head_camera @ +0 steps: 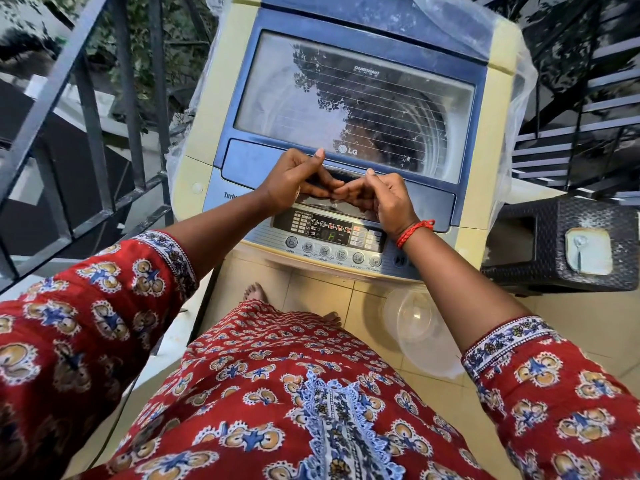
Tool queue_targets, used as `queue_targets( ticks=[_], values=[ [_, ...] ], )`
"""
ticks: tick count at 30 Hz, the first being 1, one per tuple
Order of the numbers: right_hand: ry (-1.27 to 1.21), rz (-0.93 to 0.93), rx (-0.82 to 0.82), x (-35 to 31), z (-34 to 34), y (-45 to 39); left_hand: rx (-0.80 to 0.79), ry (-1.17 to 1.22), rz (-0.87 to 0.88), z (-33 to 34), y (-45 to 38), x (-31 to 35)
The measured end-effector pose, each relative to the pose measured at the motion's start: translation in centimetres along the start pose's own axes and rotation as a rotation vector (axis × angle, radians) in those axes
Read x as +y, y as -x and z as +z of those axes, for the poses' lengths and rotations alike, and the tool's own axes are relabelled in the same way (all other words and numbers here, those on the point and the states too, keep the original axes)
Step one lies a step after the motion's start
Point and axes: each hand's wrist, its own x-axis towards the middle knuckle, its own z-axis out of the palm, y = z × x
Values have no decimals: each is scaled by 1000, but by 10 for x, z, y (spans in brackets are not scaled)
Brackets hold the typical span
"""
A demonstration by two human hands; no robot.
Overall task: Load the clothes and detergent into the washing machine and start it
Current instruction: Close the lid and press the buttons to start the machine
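A cream and blue top-load washing machine (498, 60) stands in front of me with its glass lid (346, 98) down. My left hand (294, 180) and my right hand (384, 199) sit side by side at the lid's front handle recess (349, 174). On both, the thumbs lie on top of the lid's edge and the fingers curl under it. The control panel (332, 237) below the hands is lit and shows a digit. The drum shows dimly through the glass; I cannot tell what it holds.
A black woven stool (588, 216) to the right carries a small tray with a spoon (585, 251). A clear plastic tub (419, 327) lies on the tiled floor by my feet. A metal railing (86, 109) runs along the left; stairs (588, 109) rise at right.
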Motion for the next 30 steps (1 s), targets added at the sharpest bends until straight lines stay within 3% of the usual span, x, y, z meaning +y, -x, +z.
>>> queue_targets(
  ticks=[30],
  values=[
    [28, -16, 37, -2, 4, 1, 1, -37, 28, 2, 1, -1]
  ],
)
